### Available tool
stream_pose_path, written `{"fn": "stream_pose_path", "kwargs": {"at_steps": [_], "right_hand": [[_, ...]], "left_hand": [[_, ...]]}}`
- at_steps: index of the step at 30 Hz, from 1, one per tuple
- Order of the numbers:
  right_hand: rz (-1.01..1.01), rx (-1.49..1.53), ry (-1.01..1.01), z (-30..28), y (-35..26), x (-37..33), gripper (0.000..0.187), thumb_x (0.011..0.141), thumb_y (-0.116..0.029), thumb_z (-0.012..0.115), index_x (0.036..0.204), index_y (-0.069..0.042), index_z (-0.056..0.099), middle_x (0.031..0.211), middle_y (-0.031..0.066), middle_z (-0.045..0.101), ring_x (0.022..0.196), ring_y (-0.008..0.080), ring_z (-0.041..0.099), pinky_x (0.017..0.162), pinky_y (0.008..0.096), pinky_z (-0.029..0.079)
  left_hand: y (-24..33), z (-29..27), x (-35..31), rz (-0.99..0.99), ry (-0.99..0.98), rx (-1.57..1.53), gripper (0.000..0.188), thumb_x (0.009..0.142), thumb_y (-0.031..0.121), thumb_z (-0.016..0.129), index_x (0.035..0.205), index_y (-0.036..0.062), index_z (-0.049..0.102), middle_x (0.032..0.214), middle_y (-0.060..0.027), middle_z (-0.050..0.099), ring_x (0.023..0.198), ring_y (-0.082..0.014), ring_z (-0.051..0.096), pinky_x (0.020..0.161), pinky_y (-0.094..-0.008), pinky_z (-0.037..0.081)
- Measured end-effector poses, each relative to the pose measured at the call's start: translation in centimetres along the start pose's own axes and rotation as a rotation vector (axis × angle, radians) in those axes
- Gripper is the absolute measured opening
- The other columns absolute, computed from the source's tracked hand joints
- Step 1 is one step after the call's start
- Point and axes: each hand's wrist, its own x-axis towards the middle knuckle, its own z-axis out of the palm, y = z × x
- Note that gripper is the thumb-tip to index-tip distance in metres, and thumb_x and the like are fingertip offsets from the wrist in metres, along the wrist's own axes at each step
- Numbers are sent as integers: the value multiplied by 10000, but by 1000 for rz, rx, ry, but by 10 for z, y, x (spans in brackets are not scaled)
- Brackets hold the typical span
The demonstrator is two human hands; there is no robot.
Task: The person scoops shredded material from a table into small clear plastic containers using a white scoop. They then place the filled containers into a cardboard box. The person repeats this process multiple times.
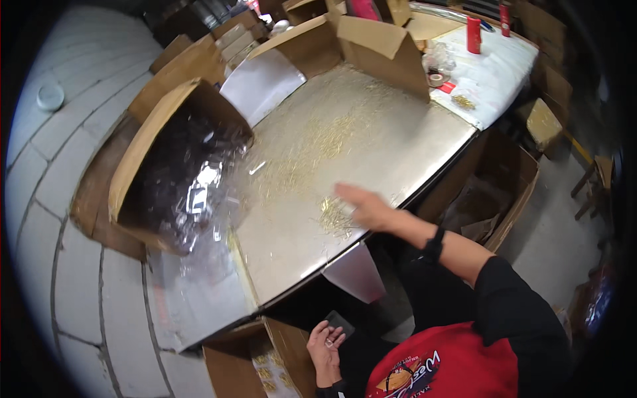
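My left hand (324,346) is low in front of me, below the table's near edge, its fingers closed on a small flat see-through plastic case (340,324). A ring shows on one finger. Over the near edge of the tabletop, my right hand (366,207) is smeared by motion, so its grip is unclear. Right beside it lies a small heap of thin gold-coloured metal pins (334,217). More loose gold pins (318,149) are scattered across the middle of the metal tabletop (282,249).
A tilted cardboard box (119,192) full of clear plastic cases stands at the left. Below, an open carton (222,361) holds cases with gold contents. Cardboard flaps (388,50) wall the far side. A red can (473,35) stands on white sheeting at far right.
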Motion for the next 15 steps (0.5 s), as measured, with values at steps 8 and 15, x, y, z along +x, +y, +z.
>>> {"fn": "stream_pose_path", "kwargs": {"at_steps": [8, 15], "right_hand": [[176, -529, 69, -21, 11, -5, 573, 885, -290, 542, 1371, -26, 390, 1423, 247, 353, 1331, 363, 330, 1103, 416, 274], [-106, -542, -126, 74, -23, 35, 522, 864, -190, 501, 1316, 60, 421, 1408, 244, 374, 1331, 362, 337, 1093, 425, 287]], "left_hand": [[-62, 17, 12, -255, -260, 22, 346, 972, 186, 424, 1253, -9, 480, 1197, -233, 572, 1021, -363, 621, 758, -465, 566], [-60, 86, 38, -289, -426, 91, 433, 1003, 339, 321, 1227, 10, 493, 1132, -197, 621, 917, -311, 669, 648, -375, 591]]}}
